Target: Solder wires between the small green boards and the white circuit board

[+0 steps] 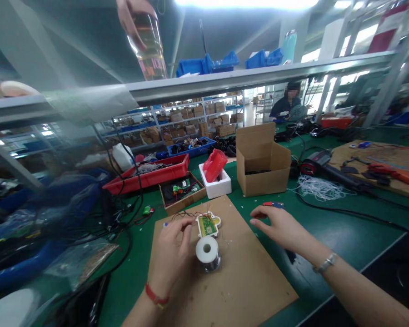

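Note:
My left hand (pixel 173 243) is over the brown board (pixel 238 281), its fingers curled beside a white-framed green circuit board (pixel 207 225). Thin dark wires (pixel 187 213) run from the circuit board past these fingers. A small blue tip (pixel 165 224) shows behind the knuckles; what the fingers hold, if anything, is hidden. Just in front of the circuit board, a spool of solder wire (pixel 207 254) stands upright. My right hand (pixel 276 223) hovers at the board's right edge, thumb and fingers apart with nothing between them. Beyond it lies a small red and blue hand tool (pixel 273 205).
Behind the board are a shallow carton of electronic parts (pixel 182 193), a white foam box (pixel 218 186) with a red item, and an open cardboard box (pixel 264 170). Cables and a black tool (pixel 337 175) lie right. A shelf (pixel 225 75) crosses above. One person sits far back.

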Available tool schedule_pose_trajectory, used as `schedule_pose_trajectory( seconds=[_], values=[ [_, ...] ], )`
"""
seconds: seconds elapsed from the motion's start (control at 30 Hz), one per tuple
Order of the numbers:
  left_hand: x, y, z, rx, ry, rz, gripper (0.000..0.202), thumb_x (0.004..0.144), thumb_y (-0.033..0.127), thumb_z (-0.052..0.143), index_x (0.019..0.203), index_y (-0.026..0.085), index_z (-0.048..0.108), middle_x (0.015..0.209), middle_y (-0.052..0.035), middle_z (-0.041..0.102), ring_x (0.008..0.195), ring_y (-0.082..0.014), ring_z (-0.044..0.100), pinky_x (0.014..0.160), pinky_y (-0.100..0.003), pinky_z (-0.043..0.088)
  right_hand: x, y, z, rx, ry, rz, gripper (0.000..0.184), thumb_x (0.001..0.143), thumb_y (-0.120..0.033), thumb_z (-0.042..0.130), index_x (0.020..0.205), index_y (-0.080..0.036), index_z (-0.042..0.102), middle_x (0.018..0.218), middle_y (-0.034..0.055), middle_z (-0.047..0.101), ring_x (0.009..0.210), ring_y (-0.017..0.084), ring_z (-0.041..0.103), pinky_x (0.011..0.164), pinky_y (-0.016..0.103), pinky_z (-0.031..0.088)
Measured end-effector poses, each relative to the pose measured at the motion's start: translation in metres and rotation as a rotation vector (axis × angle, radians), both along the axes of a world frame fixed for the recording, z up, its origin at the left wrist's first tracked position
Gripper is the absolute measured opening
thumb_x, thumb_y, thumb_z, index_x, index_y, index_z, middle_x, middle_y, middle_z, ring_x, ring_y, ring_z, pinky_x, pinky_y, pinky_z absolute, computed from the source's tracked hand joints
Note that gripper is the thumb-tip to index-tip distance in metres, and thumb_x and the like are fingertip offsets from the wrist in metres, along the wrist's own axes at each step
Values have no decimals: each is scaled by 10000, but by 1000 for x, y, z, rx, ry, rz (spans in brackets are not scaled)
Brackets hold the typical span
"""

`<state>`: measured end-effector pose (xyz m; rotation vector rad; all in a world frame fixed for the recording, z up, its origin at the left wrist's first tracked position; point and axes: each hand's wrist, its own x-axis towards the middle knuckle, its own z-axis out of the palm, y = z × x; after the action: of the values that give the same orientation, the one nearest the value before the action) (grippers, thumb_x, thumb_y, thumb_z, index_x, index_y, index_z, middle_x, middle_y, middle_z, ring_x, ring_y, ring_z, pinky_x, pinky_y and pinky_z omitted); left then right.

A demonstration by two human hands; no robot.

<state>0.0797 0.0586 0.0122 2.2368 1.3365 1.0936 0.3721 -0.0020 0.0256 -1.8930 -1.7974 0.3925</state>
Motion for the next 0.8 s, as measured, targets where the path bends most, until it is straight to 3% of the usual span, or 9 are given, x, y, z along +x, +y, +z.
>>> schedule_pose_trajectory(
  seconds=[0.1, 0.23, 0.33, 0.43, 0.53, 0.67, 0.8],
  values=[
    [-21, 4, -14, -25, 32, 120, 243, 911, 360, 433, 976, 206, 609, 957, -55, 703, 855, -207, 656, 741, -329, 503, -28, 28, -8, -4, 13, 65, 178, 889, -285, 550, 958, -174, 671, 981, 73, 703, 937, 218, 640, 838, 344, 481],
    [-29, 6, -27, -67, 182, 120, 197, 906, 290, 460, 931, 234, 647, 913, -9, 715, 783, -176, 663, 698, -300, 509, -45, 64, -21, -38, 8, 131, 202, 935, -307, 546, 1031, -150, 628, 1053, 64, 652, 945, 190, 626, 851, 397, 502],
    [-20, 9, -25, -32, 319, 123, 171, 908, 251, 493, 969, 207, 647, 983, -22, 689, 920, -195, 632, 834, -390, 480, -50, 83, -29, -54, -6, 163, 230, 939, -315, 544, 1098, -159, 600, 1125, 72, 616, 969, 195, 615, 848, 406, 513],
    [-8, 14, -20, -16, 459, 119, 138, 891, 263, 551, 895, 164, 647, 928, -29, 669, 978, -207, 602, 913, -464, 438, -52, 98, -36, -60, -7, 196, 239, 939, -307, 544, 1127, -166, 588, 1152, 77, 603, 980, 199, 610, 847, 406, 515],
    [2, 21, -19, -30, 545, 137, 159, 884, 290, 570, 846, 152, 640, 912, -31, 663, 972, -204, 605, 932, -473, 434, -57, 110, -42, -59, 10, 260, 245, 938, -303, 547, 1135, -163, 584, 1160, 79, 599, 987, 202, 609, 847, 409, 516],
    [8, 32, -23, -64, 540, 153, 174, 893, 304, 557, 935, 155, 636, 975, -42, 661, 990, -208, 604, 928, -473, 439, -66, 120, -45, -52, 28, 359, 245, 933, -304, 556, 1123, -153, 589, 1134, 74, 611, 961, 198, 618, 824, 398, 525],
    [12, 44, -24, -164, 468, 89, 222, 908, 347, 523, 929, 158, 637, 803, -5, 667, 787, -167, 636, 824, -407, 478, -69, 116, -47, -38, 31, 415, 203, 932, -303, 557, 1030, -138, 622, 1033, 53, 647, 918, 183, 630, 825, 394, 516]
  ],
)
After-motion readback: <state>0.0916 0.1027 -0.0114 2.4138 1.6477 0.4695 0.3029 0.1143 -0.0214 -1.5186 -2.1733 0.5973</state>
